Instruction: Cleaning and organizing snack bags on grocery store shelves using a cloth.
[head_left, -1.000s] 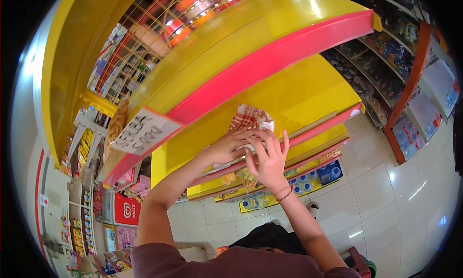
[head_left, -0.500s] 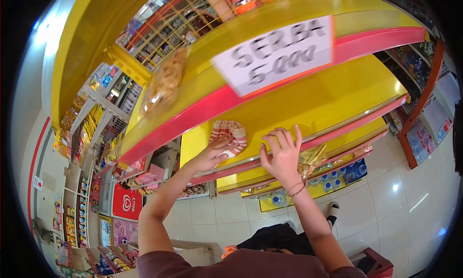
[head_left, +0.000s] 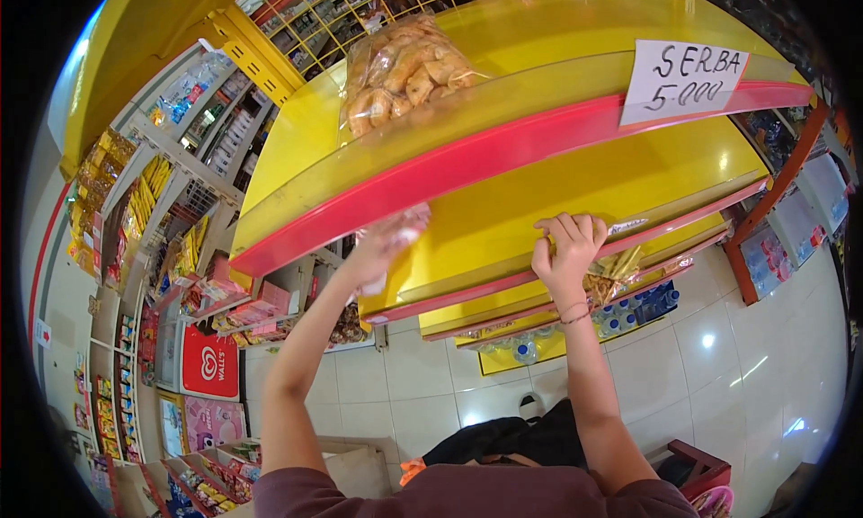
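Note:
My left hand (head_left: 387, 244) is closed on a crumpled pale cloth (head_left: 409, 221) at the left end of the yellow middle shelf (head_left: 503, 208), under the red-edged upper shelf; hand and cloth are motion-blurred and partly hidden. My right hand (head_left: 568, 248) is open, fingers apart and bent, at the front lip of the same shelf, with a small white label strip (head_left: 627, 227) beside it. A bag of brown snacks (head_left: 404, 82) lies on the upper shelf, left of a handwritten white sign (head_left: 679, 79).
Below are lower shelves with snack packets (head_left: 611, 275) and water bottles (head_left: 629, 316). A red freezer (head_left: 209, 361) and stocked racks stand left, an orange-framed rack (head_left: 791, 185) right. Tiled floor (head_left: 683, 347) surrounds the display; a dark seat (head_left: 692, 468) is bottom right.
My view has shifted along the display. My left hand has moved with the cloth toward the shelf's left end. My right hand has separated from it and now rests near the front lip.

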`<state>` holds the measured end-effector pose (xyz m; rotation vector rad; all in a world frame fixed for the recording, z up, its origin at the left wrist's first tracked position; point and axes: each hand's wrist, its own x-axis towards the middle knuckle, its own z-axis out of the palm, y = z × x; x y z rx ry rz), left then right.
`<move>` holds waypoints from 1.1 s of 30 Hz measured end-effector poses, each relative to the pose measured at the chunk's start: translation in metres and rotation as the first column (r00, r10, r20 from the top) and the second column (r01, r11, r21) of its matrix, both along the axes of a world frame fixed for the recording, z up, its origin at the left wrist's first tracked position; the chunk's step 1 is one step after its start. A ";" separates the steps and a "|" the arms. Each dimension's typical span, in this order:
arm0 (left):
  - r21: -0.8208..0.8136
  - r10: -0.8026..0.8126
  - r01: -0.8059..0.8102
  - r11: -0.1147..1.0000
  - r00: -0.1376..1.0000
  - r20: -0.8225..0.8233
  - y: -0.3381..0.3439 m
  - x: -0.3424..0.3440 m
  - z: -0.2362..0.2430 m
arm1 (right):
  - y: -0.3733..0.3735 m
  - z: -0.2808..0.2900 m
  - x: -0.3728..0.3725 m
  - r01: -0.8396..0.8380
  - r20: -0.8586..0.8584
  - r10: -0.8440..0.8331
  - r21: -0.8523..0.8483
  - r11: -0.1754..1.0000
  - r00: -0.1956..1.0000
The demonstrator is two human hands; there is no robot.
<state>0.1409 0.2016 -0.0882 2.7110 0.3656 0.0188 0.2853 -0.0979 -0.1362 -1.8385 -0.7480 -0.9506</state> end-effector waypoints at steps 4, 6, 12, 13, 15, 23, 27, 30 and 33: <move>0.025 -0.274 0.274 0.961 0.961 0.023 0.026 -0.016 -0.015 | 0.000 0.001 -0.003 0.033 0.015 -0.033 0.023 0.999 0.999; -0.038 0.008 -0.004 0.999 0.993 0.116 0.058 0.000 -0.029 | 0.001 0.001 -0.003 0.031 0.034 -0.032 0.037 0.999 0.999; -0.170 0.246 -0.243 0.955 0.969 -0.002 0.080 0.109 -0.003 | 0.002 -0.001 -0.003 0.033 0.025 -0.035 0.061 0.998 0.999; -0.175 0.244 -0.243 0.954 0.970 -0.017 0.076 0.116 -0.006 | 0.000 -0.002 -0.001 0.051 0.024 -0.053 0.057 0.997 0.998; -0.185 0.241 -0.245 0.952 0.969 -0.047 0.068 0.124 -0.013 | -0.003 -0.005 0.000 0.038 0.007 -0.038 0.032 0.999 0.999; -0.182 0.282 -0.313 0.932 0.943 -0.174 0.028 0.155 -0.010 | 0.001 -0.007 0.001 0.037 0.024 -0.039 0.063 0.997 0.999; -0.177 0.003 -0.013 0.984 0.998 -0.056 -0.021 0.154 -0.033 | -0.004 -0.010 0.002 0.048 0.014 -0.049 0.070 0.996 0.999; -0.154 -0.207 0.232 0.960 0.964 0.167 -0.021 0.144 -0.051 | -0.005 -0.011 0.002 0.045 0.018 -0.047 0.075 0.996 0.999; -0.683 -0.142 0.172 0.710 0.985 0.101 0.080 0.146 -0.020 | -0.001 -0.004 -0.001 0.004 0.060 -0.014 0.160 0.987 0.998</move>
